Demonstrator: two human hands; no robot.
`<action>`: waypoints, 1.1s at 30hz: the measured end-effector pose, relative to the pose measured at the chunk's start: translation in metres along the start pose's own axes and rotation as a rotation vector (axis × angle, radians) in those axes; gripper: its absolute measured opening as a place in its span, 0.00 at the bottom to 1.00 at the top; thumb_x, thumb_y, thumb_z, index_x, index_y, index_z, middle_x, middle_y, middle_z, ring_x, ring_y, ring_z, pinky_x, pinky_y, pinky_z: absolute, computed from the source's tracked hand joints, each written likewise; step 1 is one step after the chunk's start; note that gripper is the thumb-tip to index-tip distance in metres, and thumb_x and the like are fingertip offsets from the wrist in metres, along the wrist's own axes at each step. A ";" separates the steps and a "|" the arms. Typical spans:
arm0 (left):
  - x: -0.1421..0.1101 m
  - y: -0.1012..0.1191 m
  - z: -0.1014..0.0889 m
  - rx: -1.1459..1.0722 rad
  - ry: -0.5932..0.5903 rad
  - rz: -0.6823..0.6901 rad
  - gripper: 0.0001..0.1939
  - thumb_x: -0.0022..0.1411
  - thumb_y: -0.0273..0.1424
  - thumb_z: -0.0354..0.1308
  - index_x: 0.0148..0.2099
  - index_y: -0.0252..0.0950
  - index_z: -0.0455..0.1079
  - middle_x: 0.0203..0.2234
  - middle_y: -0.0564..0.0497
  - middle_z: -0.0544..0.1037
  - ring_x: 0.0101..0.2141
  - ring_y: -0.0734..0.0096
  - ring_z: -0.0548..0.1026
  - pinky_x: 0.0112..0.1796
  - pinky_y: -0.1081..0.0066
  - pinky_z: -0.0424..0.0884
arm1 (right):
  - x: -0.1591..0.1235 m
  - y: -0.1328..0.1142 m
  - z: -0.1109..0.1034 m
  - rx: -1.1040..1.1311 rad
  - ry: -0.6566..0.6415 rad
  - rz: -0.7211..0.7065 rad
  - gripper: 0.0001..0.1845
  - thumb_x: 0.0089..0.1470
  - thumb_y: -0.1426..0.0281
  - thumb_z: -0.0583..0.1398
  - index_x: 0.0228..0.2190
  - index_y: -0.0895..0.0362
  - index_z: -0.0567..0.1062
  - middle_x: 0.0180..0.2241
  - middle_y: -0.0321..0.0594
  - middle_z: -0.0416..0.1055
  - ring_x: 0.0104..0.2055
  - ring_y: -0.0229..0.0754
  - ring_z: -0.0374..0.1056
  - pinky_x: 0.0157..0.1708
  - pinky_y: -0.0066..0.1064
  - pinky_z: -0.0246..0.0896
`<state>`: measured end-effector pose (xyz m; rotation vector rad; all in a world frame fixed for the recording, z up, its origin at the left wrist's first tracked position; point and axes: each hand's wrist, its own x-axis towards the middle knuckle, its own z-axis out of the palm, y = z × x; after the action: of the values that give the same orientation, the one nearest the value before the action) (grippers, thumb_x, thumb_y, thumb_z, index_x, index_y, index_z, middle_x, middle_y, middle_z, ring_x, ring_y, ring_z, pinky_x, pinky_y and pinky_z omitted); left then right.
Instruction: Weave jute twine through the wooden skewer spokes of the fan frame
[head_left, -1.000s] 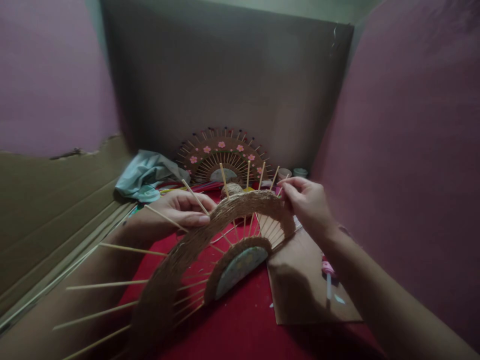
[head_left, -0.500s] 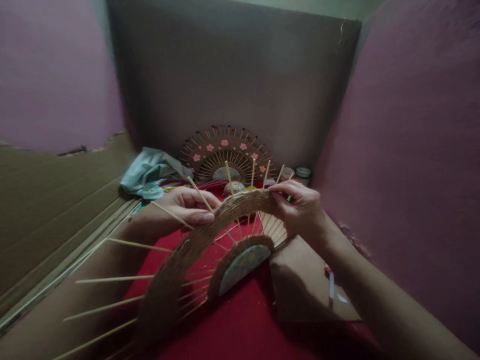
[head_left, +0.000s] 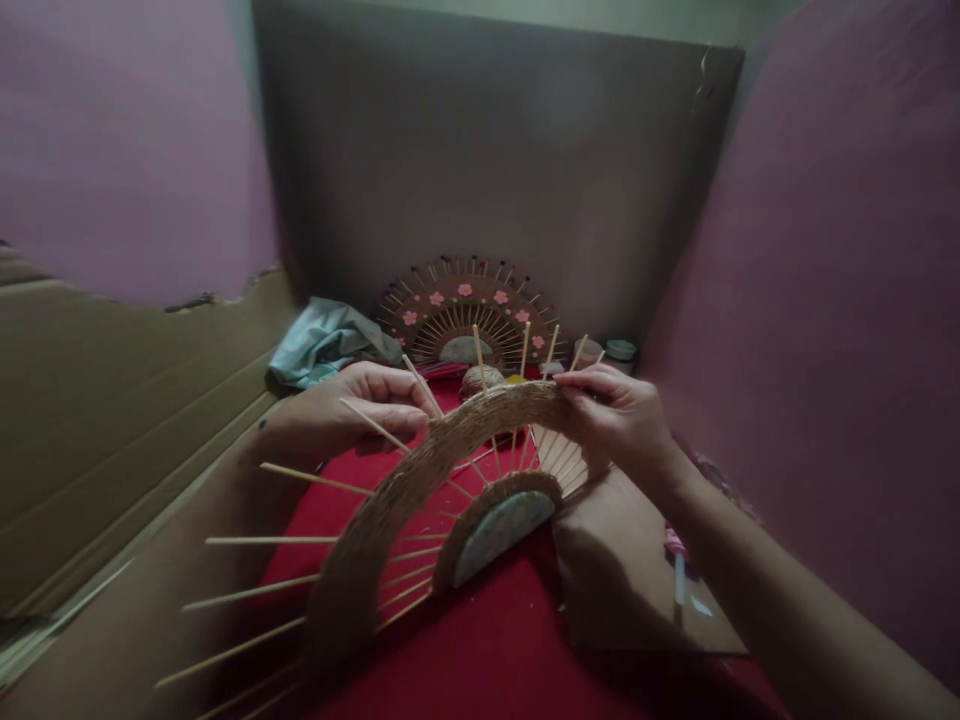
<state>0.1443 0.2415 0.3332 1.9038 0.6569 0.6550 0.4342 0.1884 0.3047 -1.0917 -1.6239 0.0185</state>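
A half-round fan frame of thin wooden sticks carries a broad arched band [head_left: 457, 436] woven from brown twine, and stands tilted before me. Its sticks radiate from a small half-disc [head_left: 504, 535] with a pale face and a twine rim. My right hand [head_left: 619, 400] grips the band's right end, fingertips on its upper edge and thumb on the front. Beside the upper left sticks, my left hand [head_left: 375, 402] is closed in a pinch, thumb tip close to the band's outer edge. What that pinch holds is too small to tell.
Behind stands a finished fan [head_left: 465, 290] with pink flowers, near a ball of twine [head_left: 484, 380]. A pale blue cloth [head_left: 322, 340] lies left, lidded jars [head_left: 621, 352] right. A cardboard sheet [head_left: 611, 560] rests on the red table covering [head_left: 487, 650]. Walls enclose both sides.
The whole view has shifted slightly, so everything appears a little further right. My left hand has drawn slightly left of the stick at the band's edge; my right hand keeps its grip.
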 end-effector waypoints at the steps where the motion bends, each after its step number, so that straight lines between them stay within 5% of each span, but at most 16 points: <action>1: -0.001 0.001 0.000 -0.019 -0.014 -0.010 0.09 0.52 0.35 0.63 0.32 0.34 0.75 0.19 0.52 0.72 0.18 0.79 0.68 0.18 0.79 0.63 | 0.000 -0.001 -0.001 -0.014 -0.012 0.001 0.08 0.51 0.72 0.59 0.31 0.57 0.79 0.31 0.39 0.74 0.33 0.37 0.68 0.34 0.30 0.63; 4: -0.001 0.002 0.000 -0.088 -0.072 -0.035 0.07 0.52 0.34 0.63 0.32 0.34 0.75 0.18 0.53 0.72 0.17 0.81 0.66 0.17 0.81 0.61 | 0.000 -0.008 -0.004 -0.075 -0.039 -0.002 0.09 0.50 0.73 0.58 0.32 0.57 0.78 0.31 0.40 0.73 0.34 0.38 0.68 0.35 0.32 0.64; 9: 0.001 0.002 0.003 -0.084 -0.105 -0.018 0.08 0.53 0.33 0.63 0.34 0.33 0.74 0.19 0.52 0.73 0.17 0.79 0.68 0.18 0.80 0.64 | -0.005 -0.035 -0.004 -0.239 0.139 -0.212 0.12 0.51 0.77 0.57 0.36 0.59 0.77 0.36 0.43 0.69 0.35 0.39 0.67 0.35 0.33 0.66; 17: 0.000 0.002 0.006 -0.096 -0.155 0.012 0.09 0.55 0.33 0.62 0.35 0.31 0.73 0.21 0.52 0.74 0.20 0.79 0.69 0.20 0.80 0.65 | -0.018 -0.080 0.027 -0.187 -0.167 -0.506 0.17 0.55 0.80 0.53 0.44 0.57 0.73 0.44 0.44 0.70 0.47 0.40 0.66 0.44 0.32 0.66; 24: 0.001 -0.002 0.002 -0.085 -0.135 0.048 0.08 0.54 0.32 0.63 0.34 0.32 0.73 0.22 0.53 0.74 0.20 0.80 0.70 0.21 0.80 0.66 | -0.015 -0.088 0.045 -0.183 -0.336 -0.334 0.12 0.56 0.72 0.56 0.43 0.59 0.71 0.42 0.43 0.72 0.41 0.40 0.69 0.41 0.32 0.66; 33: -0.003 0.002 -0.007 0.011 -0.170 0.030 0.07 0.52 0.32 0.64 0.31 0.31 0.75 0.19 0.53 0.72 0.19 0.81 0.68 0.20 0.81 0.64 | -0.007 -0.091 0.053 -0.141 -0.322 -0.160 0.05 0.53 0.71 0.60 0.31 0.56 0.77 0.30 0.37 0.72 0.32 0.37 0.67 0.33 0.29 0.62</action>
<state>0.1379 0.2433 0.3369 1.9574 0.5252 0.5024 0.3351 0.1587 0.3276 -1.1037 -2.0240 -0.0280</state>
